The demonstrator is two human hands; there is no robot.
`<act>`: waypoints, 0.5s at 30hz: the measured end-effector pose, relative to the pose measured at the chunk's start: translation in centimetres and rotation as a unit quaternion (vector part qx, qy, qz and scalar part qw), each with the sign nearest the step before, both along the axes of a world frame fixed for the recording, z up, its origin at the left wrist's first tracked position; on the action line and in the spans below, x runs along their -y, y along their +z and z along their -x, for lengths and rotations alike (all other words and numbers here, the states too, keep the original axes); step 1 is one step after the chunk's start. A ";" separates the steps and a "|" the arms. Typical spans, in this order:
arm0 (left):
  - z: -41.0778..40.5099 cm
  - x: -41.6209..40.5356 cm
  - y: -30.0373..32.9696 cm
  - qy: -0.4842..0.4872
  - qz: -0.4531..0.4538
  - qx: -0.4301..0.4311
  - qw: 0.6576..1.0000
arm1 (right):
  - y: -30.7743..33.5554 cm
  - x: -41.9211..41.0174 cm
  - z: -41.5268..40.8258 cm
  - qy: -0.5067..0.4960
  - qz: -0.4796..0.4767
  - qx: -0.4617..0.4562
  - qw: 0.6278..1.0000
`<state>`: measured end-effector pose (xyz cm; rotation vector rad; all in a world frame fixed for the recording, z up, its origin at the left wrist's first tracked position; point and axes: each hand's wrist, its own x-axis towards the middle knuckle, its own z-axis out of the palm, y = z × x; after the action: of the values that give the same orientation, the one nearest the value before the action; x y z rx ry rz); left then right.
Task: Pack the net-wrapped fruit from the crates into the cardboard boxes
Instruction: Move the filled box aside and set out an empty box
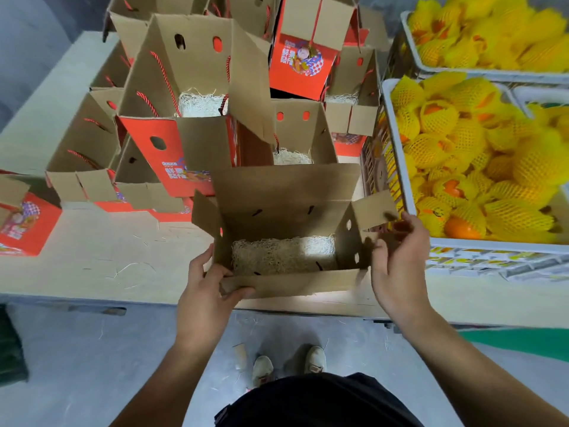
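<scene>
An open cardboard box [286, 186] stands at the table's near edge, lined with pale shredded straw [283, 254] and holding no fruit. My left hand [206, 288] grips the box's near-left corner, thumb on the front flap. My right hand [397, 260] is at the box's right side, its fingers relaxed around the right flap; whether it holds the flap is unclear. A white plastic crate [397, 167] right of the box is piled with oranges in yellow foam nets [471, 155].
A second white crate [412, 53] of netted fruit sits at the back right. Many open red-and-brown boxes with rope handles [184, 97] crowd the table behind and to the left, some with straw inside. The wooden table's edge [92, 300] runs in front of my feet.
</scene>
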<state>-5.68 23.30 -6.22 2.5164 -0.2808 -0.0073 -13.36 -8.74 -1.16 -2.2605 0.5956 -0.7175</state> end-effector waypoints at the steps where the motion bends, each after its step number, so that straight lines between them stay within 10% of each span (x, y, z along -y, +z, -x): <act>1: 0.7 0.0 -0.1 0.007 -0.003 0.002 1.000 | 0.3 -0.8 0.2 0.006 0.036 0.033 0.999; 4: 1.9 -0.2 -0.1 0.012 0.009 -0.015 1.000 | -0.2 -2.2 -0.5 0.088 0.127 -0.109 0.982; 8: 1.4 -0.6 0.5 0.006 0.025 -0.004 1.000 | -0.2 -1.6 -2.2 0.130 -0.044 -0.291 0.947; 15: -0.5 -0.2 4.1 -0.054 -0.090 -0.101 0.989 | 0.6 -1.4 0.1 0.168 0.011 -0.315 0.934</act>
<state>-5.19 23.47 -2.13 2.6483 -0.3452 -0.3439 -13.42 -7.33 -0.53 -2.5187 0.4605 0.1910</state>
